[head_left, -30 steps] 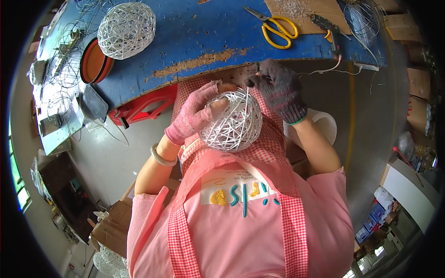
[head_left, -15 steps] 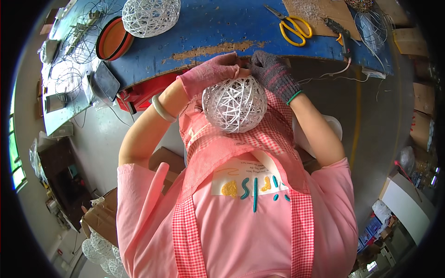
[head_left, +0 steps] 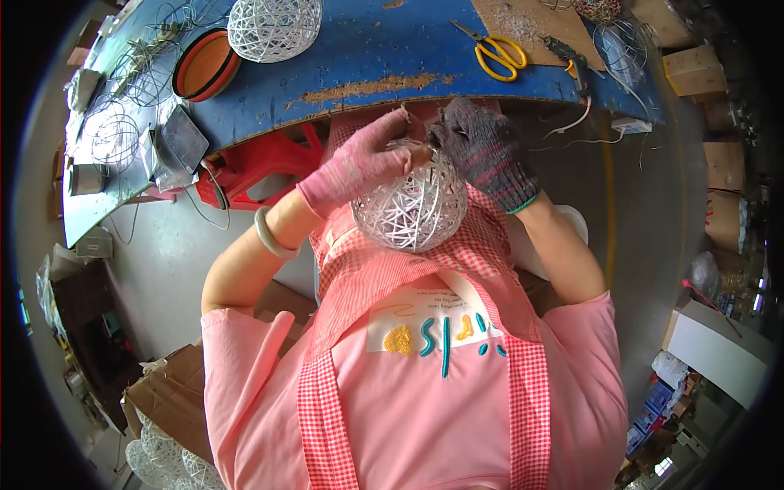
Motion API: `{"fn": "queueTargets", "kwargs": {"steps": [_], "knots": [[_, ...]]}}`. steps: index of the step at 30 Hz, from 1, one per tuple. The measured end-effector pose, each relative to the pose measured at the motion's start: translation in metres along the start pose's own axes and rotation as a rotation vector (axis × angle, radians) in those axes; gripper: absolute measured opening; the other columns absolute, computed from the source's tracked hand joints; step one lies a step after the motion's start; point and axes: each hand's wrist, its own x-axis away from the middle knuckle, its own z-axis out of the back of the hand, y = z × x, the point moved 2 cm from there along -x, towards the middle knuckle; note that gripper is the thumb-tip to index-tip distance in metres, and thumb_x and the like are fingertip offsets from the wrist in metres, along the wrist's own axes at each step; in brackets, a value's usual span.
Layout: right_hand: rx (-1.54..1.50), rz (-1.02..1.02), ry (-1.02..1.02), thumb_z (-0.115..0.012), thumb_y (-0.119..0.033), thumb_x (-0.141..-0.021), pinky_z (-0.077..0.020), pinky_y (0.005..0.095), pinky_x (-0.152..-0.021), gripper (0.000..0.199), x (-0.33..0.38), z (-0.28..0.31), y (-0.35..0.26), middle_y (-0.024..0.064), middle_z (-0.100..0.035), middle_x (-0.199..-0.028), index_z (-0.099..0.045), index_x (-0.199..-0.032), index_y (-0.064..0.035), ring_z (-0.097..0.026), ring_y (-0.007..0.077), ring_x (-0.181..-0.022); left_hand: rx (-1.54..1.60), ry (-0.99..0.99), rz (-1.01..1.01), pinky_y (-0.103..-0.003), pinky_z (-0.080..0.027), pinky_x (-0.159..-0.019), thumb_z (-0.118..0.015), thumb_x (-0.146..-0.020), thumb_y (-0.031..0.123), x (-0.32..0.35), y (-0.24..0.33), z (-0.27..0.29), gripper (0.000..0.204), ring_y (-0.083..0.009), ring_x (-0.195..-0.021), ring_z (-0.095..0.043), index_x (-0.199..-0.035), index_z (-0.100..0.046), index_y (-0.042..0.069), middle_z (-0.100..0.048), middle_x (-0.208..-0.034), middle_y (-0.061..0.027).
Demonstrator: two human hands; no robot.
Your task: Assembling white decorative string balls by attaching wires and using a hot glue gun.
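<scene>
A round white openwork ball, woven from thin strands, rests on my lap against the red checked apron. My left hand, in a pink fingerless glove, bends over the ball's upper left, its thumb lying on the strands and its fingers curled on the far side. At the ball's upper right my right hand, in a dark grey knitted glove, is closed, with thumb and fingertips pressed together near the left fingertips. Whatever sits between the right fingertips is too small and hidden to make out.
On the blue table beyond stand another white woven ball and an orange-black round dish. Yellow-handled scissors and a glue gun lie right. A red stool is under the table. More white balls fill the lower left.
Both hands have drawn slightly nearer to me and the ball sits a little lower. My left thumb and fingers have parted more. The view has shifted slightly.
</scene>
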Motion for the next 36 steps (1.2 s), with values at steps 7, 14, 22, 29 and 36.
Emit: {"fn": "queueTargets", "kwargs": {"steps": [7, 14, 22, 29, 36], "knots": [[0.04, -0.06, 0.038, -0.062, -0.02, -0.088, -0.0507, 0.0445, -0.061, 0.015, 0.012, 0.01, -0.007, 0.0188, -0.062, -0.081, -0.06, -0.095, -0.0062, -0.062, 0.0388, -0.076, -0.113, -0.004, -0.061, -0.022, -0.043, -0.075, -0.059, -0.093, 0.015, -0.004, 0.002, -0.01, 0.019, -0.0069, -0.086, -0.05, -0.109, -0.054, 0.005, -0.054, -0.091, 0.0017], [-0.127, -0.203, 0.011, -0.062, -0.018, -0.088, -0.0511, 0.0429, -0.062, 0.013, 0.0, 0.008, -0.002, 0.0175, -0.063, -0.082, -0.06, -0.093, -0.006, -0.063, 0.0377, -0.076, -0.013, 0.028, 0.045, -0.022, -0.042, -0.082, -0.054, -0.097, 0.016, -0.005, -0.001, -0.003, 0.016, -0.0068, -0.088, -0.046, -0.108, -0.054, 0.005, -0.051, -0.094, 0.0025], [-0.179, -0.147, 0.06, -0.059, -0.011, -0.089, -0.0504, 0.0379, -0.063, 0.007, -0.02, -0.001, 0.019, 0.0157, -0.062, -0.081, -0.057, -0.09, -0.0041, -0.063, 0.036, -0.076, 0.074, 0.042, 0.07, -0.023, -0.042, -0.084, -0.055, -0.097, 0.018, -0.017, -0.009, 0.013, 0.018, -0.0064, -0.091, -0.047, -0.109, -0.055, 0.005, -0.052, -0.096, 0.0027], [0.057, 0.174, -0.069, -0.06, -0.031, -0.091, -0.0504, 0.0407, -0.06, 0.024, -0.03, -0.029, 0.027, 0.0141, -0.061, -0.077, -0.058, -0.094, -0.0069, -0.063, 0.0359, -0.072, 0.232, 0.013, 0.17, -0.026, -0.043, -0.093, -0.059, -0.096, 0.03, -0.026, -0.015, 0.018, 0.045, -0.0108, -0.109, -0.052, -0.129, -0.047, 0.003, -0.054, -0.119, -0.0039], [-0.222, -0.199, -0.199, -0.063, -0.031, -0.089, -0.0472, 0.0459, -0.056, 0.021, -0.026, -0.035, 0.032, 0.0134, -0.06, -0.077, -0.055, -0.09, -0.0107, -0.061, 0.0376, -0.07, 0.467, -0.066, 0.189, -0.028, -0.046, -0.093, -0.059, -0.094, 0.018, -0.027, -0.022, 0.043, 0.049, -0.015, -0.108, -0.056, -0.137, -0.042, 0.003, -0.057, -0.117, -0.0064]]}}
